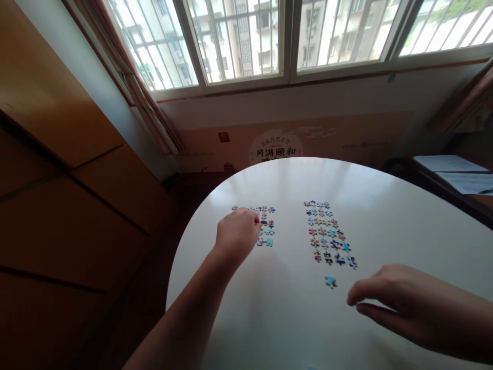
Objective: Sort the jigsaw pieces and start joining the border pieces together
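My left hand [238, 231] is over the left group of jigsaw puzzle pieces [270, 224] with its fingers curled down and closed. It covers part of that group, and whatever its fingertips hold or touch is hidden. To the right, more puzzle pieces [322, 222] lie in several short rows, spaced apart. One light-blue puzzle piece [330, 281] lies alone below those rows. Just right of this piece is my right hand [396, 303], its thumb and forefinger apart and nothing visible between them.
The pieces lie on a white table [285, 308] with a rounded far edge. Beyond it stands a printed cardboard panel [331, 136] under barred windows. Sheets of paper [464, 181] rest on a dark surface at right. A wooden cabinet [77, 221] fills the left side.
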A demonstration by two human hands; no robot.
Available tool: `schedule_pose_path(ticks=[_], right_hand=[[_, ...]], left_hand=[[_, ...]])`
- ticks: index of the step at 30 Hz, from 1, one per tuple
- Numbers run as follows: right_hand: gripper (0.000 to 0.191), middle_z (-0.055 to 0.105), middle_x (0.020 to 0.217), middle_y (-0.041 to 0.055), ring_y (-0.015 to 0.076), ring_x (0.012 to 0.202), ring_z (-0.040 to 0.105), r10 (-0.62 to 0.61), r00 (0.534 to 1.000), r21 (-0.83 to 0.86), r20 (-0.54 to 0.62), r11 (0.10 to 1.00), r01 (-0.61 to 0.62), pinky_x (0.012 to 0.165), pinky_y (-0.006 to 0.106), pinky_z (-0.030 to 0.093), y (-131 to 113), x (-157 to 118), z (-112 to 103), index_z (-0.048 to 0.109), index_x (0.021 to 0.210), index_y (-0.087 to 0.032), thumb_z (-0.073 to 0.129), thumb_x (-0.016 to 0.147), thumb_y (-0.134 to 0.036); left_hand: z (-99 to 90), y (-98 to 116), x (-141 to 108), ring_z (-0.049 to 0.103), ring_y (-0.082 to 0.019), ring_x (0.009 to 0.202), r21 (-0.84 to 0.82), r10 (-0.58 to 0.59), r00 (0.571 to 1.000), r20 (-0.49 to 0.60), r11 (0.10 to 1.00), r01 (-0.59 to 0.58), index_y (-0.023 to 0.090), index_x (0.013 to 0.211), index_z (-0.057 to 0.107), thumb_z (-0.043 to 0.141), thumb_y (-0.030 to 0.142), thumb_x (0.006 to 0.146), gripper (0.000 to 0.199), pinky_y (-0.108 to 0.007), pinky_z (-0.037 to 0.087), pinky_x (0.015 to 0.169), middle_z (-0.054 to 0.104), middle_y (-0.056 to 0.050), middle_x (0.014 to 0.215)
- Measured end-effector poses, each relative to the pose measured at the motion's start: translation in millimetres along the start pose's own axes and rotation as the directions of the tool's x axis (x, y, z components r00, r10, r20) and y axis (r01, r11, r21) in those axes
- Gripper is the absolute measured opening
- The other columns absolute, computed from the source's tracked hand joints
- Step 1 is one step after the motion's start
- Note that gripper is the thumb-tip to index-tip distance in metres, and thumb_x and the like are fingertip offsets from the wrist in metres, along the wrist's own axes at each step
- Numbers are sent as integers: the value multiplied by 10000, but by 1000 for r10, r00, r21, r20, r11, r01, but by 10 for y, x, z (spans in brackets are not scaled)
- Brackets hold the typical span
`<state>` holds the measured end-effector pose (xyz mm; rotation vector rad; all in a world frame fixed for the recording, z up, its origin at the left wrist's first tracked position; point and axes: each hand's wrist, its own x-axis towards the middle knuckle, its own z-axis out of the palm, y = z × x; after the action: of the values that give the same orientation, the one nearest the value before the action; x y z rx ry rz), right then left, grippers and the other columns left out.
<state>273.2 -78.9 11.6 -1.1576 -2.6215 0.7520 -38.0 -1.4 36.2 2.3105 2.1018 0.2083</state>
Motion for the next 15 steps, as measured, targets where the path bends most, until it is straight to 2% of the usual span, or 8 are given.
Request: schedule_pose_path(ticks=[3,7,12,15], right_hand=[[220,761,865,2,186,759,708,-3,994,-17,113,1000,5,641,261,471,-101,22,-53,722,1033,-350,516,977,-297],[222,759,852,7,179,746,702,-28,995,0,101,1000,28,631,254,444,-169,18,-98,720,1034,-323,508,985,-278],[195,757,811,17,173,704,692,-78,996,48,53,996,76,589,246,412,-201,-11,-110,731,1024,-294,550,967,-251],[203,752,803,10,161,698,687,-80,995,42,63,996,78,602,243,409,-220,-17,-115,729,1023,-292,535,978,-251]], left_hand=[[44,-89,70,672,-218,846,26,-24,999,37,999,23,227,853,770,577,248,868,194,-280,474,661,760,-60,957],[122,-73,88,681,-235,894,21,0,995,99,1000,-2,243,905,787,594,243,856,199,-302,501,708,763,-60,980],[158,-42,77,682,-239,935,31,12,995,104,999,-15,234,914,791,631,280,854,177,-301,514,748,761,-71,1001],[168,-30,73,680,-241,951,48,3,993,114,999,-8,227,905,790,634,291,852,177,-298,512,758,758,-76,1008]])
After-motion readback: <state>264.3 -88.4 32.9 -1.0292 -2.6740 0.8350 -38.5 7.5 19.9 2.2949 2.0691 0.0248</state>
